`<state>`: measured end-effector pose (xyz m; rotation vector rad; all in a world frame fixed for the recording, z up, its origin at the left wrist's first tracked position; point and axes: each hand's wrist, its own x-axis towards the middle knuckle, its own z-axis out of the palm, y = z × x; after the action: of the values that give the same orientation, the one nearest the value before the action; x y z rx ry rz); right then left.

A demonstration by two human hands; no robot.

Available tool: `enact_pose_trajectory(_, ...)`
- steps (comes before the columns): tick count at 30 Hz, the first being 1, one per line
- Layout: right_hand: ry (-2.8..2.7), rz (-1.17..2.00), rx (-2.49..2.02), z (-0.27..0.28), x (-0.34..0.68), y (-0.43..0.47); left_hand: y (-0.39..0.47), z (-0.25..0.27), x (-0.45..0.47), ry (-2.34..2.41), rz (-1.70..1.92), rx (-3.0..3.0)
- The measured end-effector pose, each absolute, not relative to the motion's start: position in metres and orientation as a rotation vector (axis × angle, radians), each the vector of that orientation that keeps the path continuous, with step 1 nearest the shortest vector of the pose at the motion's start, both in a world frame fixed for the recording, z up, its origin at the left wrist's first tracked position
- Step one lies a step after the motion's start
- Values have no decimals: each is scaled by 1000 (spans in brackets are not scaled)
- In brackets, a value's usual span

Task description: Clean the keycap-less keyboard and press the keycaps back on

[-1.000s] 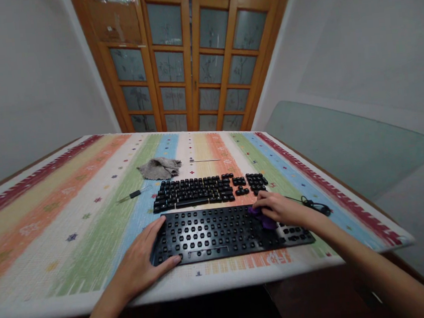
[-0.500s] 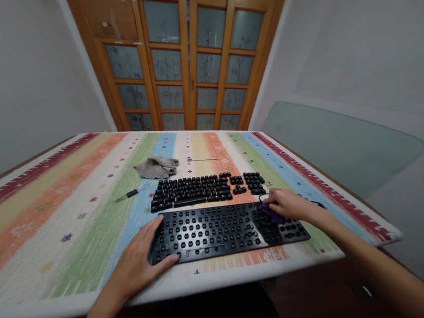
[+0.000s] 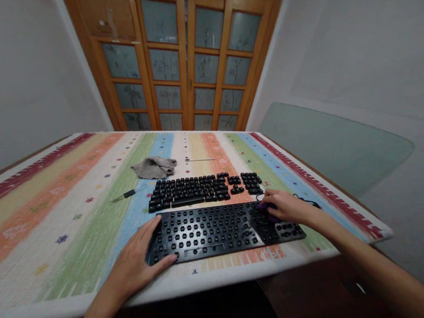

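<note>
Head | keyboard base | black, oblong, shiny | rows of raised posts

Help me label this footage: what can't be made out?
All in the head view:
Crumpled purple wad: mostly covered by the right hand.
Small black plastic keycaps: legends too small to read.
Thin black cable: partly hidden behind the right hand.
Left forearm: cut by bottom edge.

Head view looks forward, down across tablecloth.

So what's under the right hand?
A purple cloth, partly showing beneath the right hand, on the black keyboard base. Whatever part of the base the cloth covers can't be seen.
</note>
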<state>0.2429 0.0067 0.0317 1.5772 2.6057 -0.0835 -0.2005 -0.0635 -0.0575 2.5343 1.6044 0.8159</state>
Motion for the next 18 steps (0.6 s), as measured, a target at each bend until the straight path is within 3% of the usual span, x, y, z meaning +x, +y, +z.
enact_pose_trajectory(18,2354,93,1704,33,256,5,-62,-58,-201,1609,846,2545)
